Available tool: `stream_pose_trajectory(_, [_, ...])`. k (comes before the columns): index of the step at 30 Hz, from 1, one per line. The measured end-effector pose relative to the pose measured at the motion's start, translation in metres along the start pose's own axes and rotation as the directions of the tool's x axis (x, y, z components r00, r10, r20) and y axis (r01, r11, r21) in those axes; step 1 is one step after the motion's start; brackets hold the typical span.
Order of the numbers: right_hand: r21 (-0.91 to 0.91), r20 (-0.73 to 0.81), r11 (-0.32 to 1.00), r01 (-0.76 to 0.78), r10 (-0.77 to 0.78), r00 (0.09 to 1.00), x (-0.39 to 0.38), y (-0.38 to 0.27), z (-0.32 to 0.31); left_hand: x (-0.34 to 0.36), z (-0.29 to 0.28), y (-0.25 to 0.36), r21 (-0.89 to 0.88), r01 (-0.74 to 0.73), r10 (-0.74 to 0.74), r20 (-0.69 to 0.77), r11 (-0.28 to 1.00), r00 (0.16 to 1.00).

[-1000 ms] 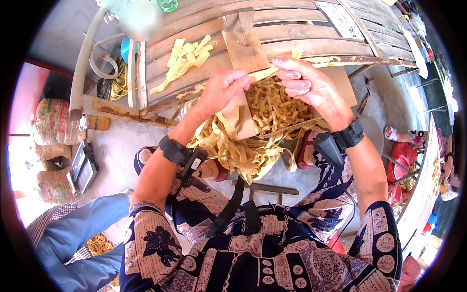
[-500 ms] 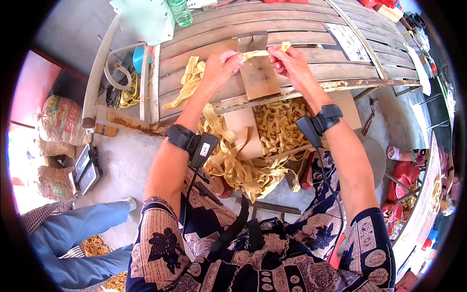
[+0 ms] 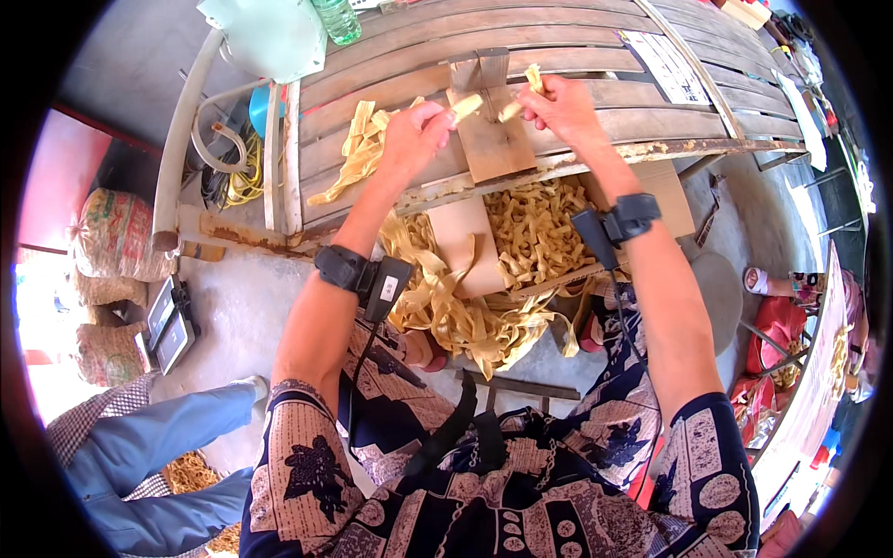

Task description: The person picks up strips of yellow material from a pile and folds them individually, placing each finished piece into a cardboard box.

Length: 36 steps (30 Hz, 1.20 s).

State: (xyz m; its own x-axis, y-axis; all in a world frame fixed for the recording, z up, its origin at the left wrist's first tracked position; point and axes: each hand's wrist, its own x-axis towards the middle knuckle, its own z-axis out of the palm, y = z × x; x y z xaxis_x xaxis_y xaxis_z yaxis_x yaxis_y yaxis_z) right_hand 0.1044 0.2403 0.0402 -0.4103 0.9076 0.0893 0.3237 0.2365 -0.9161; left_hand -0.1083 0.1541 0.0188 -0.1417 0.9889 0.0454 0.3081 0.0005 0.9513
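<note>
My left hand (image 3: pixel 424 135) is pinched on a short yellow strip piece (image 3: pixel 468 106), left of an upright wooden fixture (image 3: pixel 482 65) on a wooden board (image 3: pixel 495 152). My right hand (image 3: pixel 564 113) grips another yellow piece (image 3: pixel 533 76) at the fixture's right; the two pieces are apart. Loose strips (image 3: pixel 349 172) lie on the slatted table (image 3: pixel 577 26) to the left. Below the table edge, a cardboard box (image 3: pixel 454 228) holds many short knotted-looking or curled yellow pieces (image 3: pixel 539 228), with a tangle of long strips (image 3: pixel 479 339) hanging at its front.
A green bottle (image 3: pixel 337 20) stands at the back left; paper (image 3: pixel 662 65) lies right. Woven sacks (image 3: pixel 112 237), a black device (image 3: pixel 170 325) and a blue-trousered person's legs (image 3: pixel 163 437) are left. A stool (image 3: pixel 714 298) and another person's foot (image 3: pixel 755 281) are right.
Both hands have moved up toward the board from over the box. The strip stretched between them half a second ago is now two separate pieces, one in each hand.
</note>
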Motion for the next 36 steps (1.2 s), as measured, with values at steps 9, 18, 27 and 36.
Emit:
stream_pose_trajectory(9, [-0.22, 0.102, 0.948, 0.23, -0.212, 0.972, -0.059, -0.025, -0.027, -0.062, 0.051, 0.029, 0.331, -0.527, 0.457, 0.267, 0.783, 0.848])
stream_pose_trajectory(18, [-0.439, 0.296, 0.892, -0.111, 0.26, 0.919, -0.089, -0.001, -0.019, -0.072, 0.033, 0.031, 0.396, -0.399, 0.187, 0.476, 0.827, 0.86])
stream_pose_trajectory(27, [0.591, 0.716, 0.654, -0.472, -0.154, 0.681, -0.113, -0.048, -0.003, -0.069, 0.039, 0.03, -0.262, 0.361, -0.161, 0.565, 0.895, 0.809])
stream_pose_trajectory(36, [-0.193, 0.45, 0.972, 0.133, -0.033, 0.892, -0.108, -0.04, 0.003, -0.09, 0.077, 0.01, -0.485, 0.827, 0.033, 0.867, 0.283, 0.497])
